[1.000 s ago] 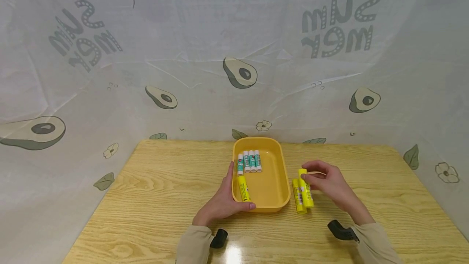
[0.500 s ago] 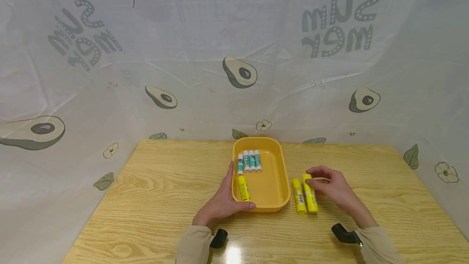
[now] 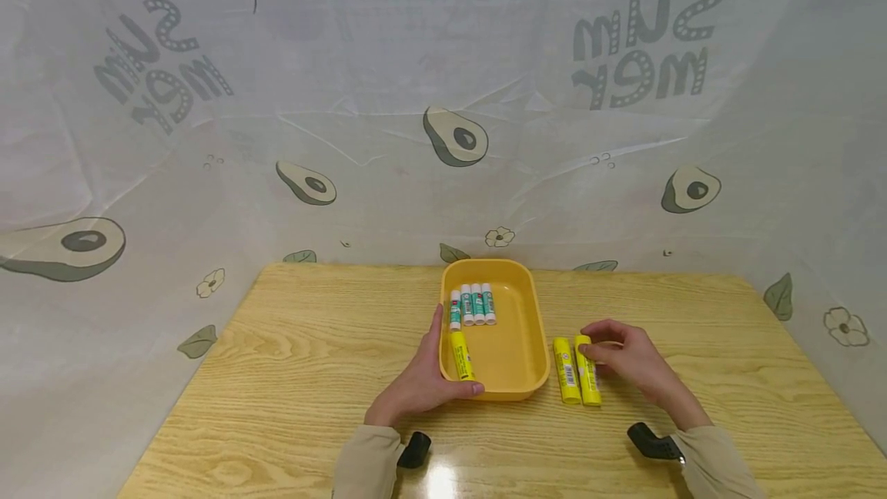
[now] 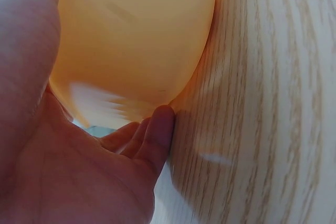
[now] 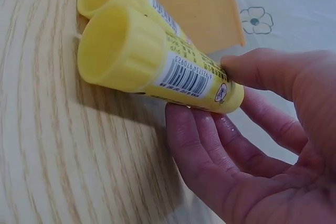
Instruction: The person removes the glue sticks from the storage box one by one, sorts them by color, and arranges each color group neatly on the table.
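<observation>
My left hand (image 3: 424, 377) holds the near left corner of a yellow-orange plastic tray (image 3: 541, 345), thumb along the front and fingers against the left side. In the left wrist view, its curled fingers touch the tray's outer wall (image 4: 142, 30). My right hand (image 3: 634, 362) pinches a yellow glue stick (image 5: 184, 77) near its far end, thumb opposite fingers. A second yellow glue stick (image 3: 566, 373) lies beside it, just right of the tray. Inside the tray, a yellow glue stick (image 3: 461, 356) lies below several white-and-teal glue sticks (image 3: 478, 305) along the left side.
The wooden table (image 3: 312, 329) extends to both sides of the tray. Behind it hangs a pale sheet (image 3: 374, 137) printed with avocados and flowers. Black wrist devices, such as the right one (image 3: 654, 443), sit by the beige cuffs.
My right hand has moved slightly right and nearer with its yellow glue stick, which leaned over the other one and now lies alongside it. The left hand and tray have stayed put.
</observation>
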Demonstrator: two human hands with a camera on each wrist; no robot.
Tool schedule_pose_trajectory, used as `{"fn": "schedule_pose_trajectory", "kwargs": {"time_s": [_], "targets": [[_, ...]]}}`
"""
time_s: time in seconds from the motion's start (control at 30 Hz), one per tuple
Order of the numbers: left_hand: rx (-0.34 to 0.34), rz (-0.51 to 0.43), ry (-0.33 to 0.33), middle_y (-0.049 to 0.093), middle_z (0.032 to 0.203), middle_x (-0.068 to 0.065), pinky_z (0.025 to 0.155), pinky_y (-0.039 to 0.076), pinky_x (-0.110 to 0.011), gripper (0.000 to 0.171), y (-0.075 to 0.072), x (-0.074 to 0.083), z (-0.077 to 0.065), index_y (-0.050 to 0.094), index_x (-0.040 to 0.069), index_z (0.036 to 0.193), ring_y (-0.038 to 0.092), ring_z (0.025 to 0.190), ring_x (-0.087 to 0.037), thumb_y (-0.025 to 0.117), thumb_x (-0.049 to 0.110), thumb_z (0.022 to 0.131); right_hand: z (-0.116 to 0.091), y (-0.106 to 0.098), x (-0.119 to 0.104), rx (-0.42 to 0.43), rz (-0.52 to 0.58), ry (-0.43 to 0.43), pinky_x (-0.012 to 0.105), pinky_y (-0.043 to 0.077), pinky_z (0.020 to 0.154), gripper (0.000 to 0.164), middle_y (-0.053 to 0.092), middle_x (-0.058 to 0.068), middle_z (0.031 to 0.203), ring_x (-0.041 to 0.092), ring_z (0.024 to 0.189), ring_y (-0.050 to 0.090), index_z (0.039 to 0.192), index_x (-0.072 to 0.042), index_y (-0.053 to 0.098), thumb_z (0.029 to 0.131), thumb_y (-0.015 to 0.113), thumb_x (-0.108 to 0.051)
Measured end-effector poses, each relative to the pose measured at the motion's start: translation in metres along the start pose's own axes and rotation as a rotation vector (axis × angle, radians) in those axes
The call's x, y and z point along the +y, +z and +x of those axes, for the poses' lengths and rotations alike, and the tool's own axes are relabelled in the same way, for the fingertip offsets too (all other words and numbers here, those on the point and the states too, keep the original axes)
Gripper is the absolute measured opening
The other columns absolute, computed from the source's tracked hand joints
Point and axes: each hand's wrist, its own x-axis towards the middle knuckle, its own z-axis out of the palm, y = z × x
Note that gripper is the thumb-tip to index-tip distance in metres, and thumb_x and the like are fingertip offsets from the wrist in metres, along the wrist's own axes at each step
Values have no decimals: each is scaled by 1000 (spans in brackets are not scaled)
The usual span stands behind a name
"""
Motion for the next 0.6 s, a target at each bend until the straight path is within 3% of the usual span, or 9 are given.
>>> {"fn": "schedule_pose_trajectory", "kwargs": {"time_s": [0.6], "targets": [[-3,-7,-3,7,173,-10,126,20,-58,140,1,-2,0,-16,34,163,15,159,-32,90,52,73,8,3,3,14,-80,22,29,60,76,42,65,22,125,20,99,65,128,5,60,96,71,-20]]}}
